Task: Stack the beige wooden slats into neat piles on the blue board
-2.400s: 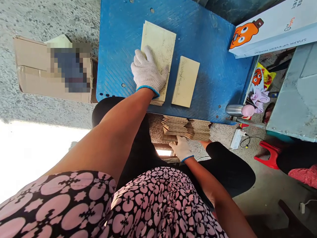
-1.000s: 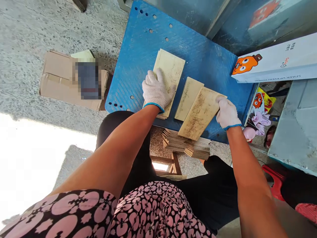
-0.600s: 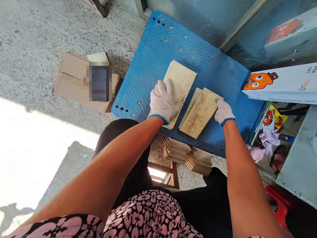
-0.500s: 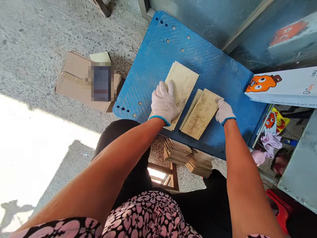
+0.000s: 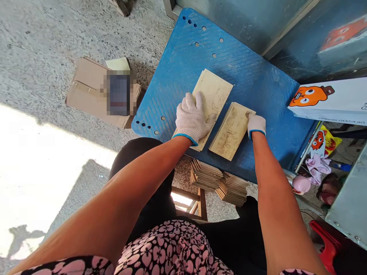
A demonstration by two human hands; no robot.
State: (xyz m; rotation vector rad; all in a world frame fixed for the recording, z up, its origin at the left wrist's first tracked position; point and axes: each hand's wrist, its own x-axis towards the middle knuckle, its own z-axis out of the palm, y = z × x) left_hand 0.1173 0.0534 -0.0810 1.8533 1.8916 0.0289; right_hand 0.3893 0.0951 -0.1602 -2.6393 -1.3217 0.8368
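Observation:
In a white knit glove with a blue cuff, my left hand (image 5: 191,116) rests flat on the left pile of thin pale wooden boards (image 5: 216,89), fingers spread. To its right lies a second, smaller pile of boards (image 5: 229,133), its top face speckled with dark specks. My right hand (image 5: 255,123), gloved the same way, has its fingers curled at this pile's right upper corner and grips the top board there. The undersides of those fingers are hidden. Both piles sit on a blue plastic board (image 5: 172,88) with holes in it.
Below the blue board's near edge stand stacks of wooden boards (image 5: 205,175) beside a wooden stool (image 5: 202,204). Flattened cardboard (image 5: 86,91) lies on the floor at left. A white printed bag (image 5: 341,99) borders the right side, near a red plastic object (image 5: 325,240).
My right hand has moved left, bringing the top board of the right pile more nearly in line with those beneath. My left hand stays on its pile. The view has shifted slightly.

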